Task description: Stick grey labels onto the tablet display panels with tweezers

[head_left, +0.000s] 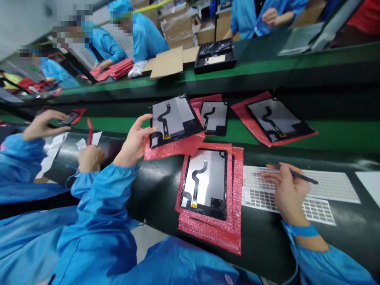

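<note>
My left hand (133, 138) grips the left edge of a tablet display panel (173, 118), which has a black frame, a silver back and a black flex cable. The panel sits tilted on a red bubble bag (175, 147). My right hand (289, 192) holds a slim black pen-like tool (304, 177) above white label sheets (326, 184). Between my hands, another panel (204, 184) lies on a stack of red bubble bags (237, 198). Two more panels (214, 116) (277, 118) lie further off on red bags.
A co-worker's two hands (41, 124) (90, 158) work at the left, near a red strip and white papers. A dark conveyor belt (154, 198) with green bands runs across. Beyond it stand a black tray (215, 57), cardboard and other blue-clad workers.
</note>
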Available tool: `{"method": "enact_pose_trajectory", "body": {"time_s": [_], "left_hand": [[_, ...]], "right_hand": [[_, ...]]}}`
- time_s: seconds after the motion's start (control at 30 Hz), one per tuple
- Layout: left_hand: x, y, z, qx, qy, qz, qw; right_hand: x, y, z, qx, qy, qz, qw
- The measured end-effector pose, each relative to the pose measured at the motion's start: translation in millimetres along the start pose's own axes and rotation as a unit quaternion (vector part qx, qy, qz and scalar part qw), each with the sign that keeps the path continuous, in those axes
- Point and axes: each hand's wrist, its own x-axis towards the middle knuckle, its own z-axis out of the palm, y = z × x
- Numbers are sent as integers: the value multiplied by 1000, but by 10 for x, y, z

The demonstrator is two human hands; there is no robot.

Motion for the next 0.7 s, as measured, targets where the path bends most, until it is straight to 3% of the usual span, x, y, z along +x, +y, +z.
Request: {"method": "enact_pose_trajectory", "body": {"time_s": [0.13, 0.27, 0.37, 0.47, 0.57, 0.63, 0.7], "left_hand": [[-814, -13, 118, -3, -98, -66, 993], [-1146, -438, 328, 1, -190, -107, 976], [-1203, -813, 446, 21, -229, -126, 965], [-1223, -983, 446, 49, -239, -135, 960], [-1150, -886, 372, 166, -208, -92, 959], [-974, -733, 386, 300, -144, 10, 943], [-666, -586, 546, 368, -98, 96, 920]], "right_hand": [[-9, 37, -25, 6, -17, 16, 1000], [-14, 74, -43, 8, -26, 19, 999], [-30, 78, -55, 5, -34, 17, 999], [-66, 60, -64, -4, -41, 13, 999], [-106, 39, -67, -14, -43, 17, 999], [-122, 31, -66, -17, -41, 29, 999], [-129, 27, -65, -18, -39, 39, 998]]}}
